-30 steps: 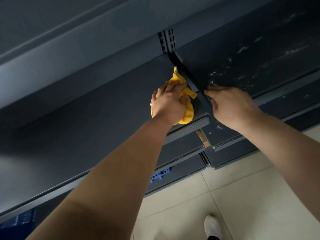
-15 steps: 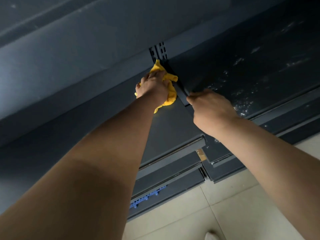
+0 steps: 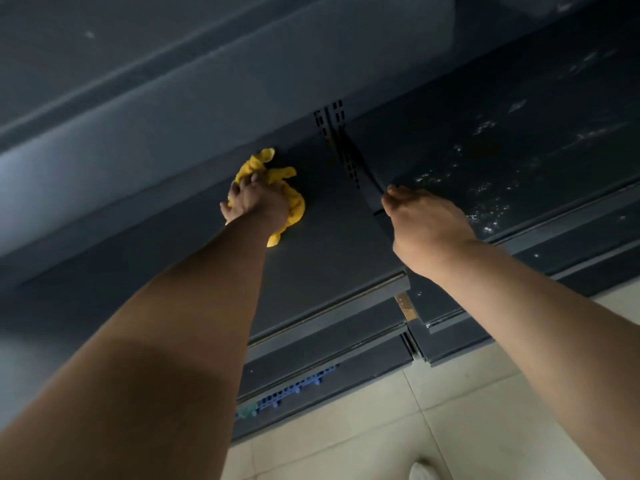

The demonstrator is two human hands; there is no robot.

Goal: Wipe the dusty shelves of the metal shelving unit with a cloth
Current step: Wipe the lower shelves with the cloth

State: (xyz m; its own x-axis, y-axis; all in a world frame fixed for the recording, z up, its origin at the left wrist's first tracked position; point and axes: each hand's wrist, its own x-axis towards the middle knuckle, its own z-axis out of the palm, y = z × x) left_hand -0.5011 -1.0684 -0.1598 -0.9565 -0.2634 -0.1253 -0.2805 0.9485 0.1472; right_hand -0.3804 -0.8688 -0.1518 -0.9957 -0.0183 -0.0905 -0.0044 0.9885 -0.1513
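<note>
A crumpled yellow cloth [image 3: 289, 195] lies pressed on the dark grey metal shelf [image 3: 332, 244], near its back edge. My left hand [image 3: 254, 202] is closed on the cloth, with the arm stretched far forward. My right hand [image 3: 424, 216] rests on the bracket [image 3: 375, 199] that divides this shelf from the neighbouring shelf [image 3: 519, 157] to the right; its fingers are curled over the divider, apart from the cloth. That right-hand shelf carries white dust specks. A slotted upright post [image 3: 330, 119] stands behind the divider.
An upper shelf edge [image 3: 173, 109] overhangs at the top left. Lower shelves [image 3: 329, 344] step out below, one holding a blue plastic crate [image 3: 294, 386]. Pale floor tiles [image 3: 381, 427] lie beneath, with a white shoe tip [image 3: 427, 471] at the bottom.
My left hand has slid the cloth from the divider at the shelf's front to the back, then leftwards along the back edge. My right hand stayed on the divider.
</note>
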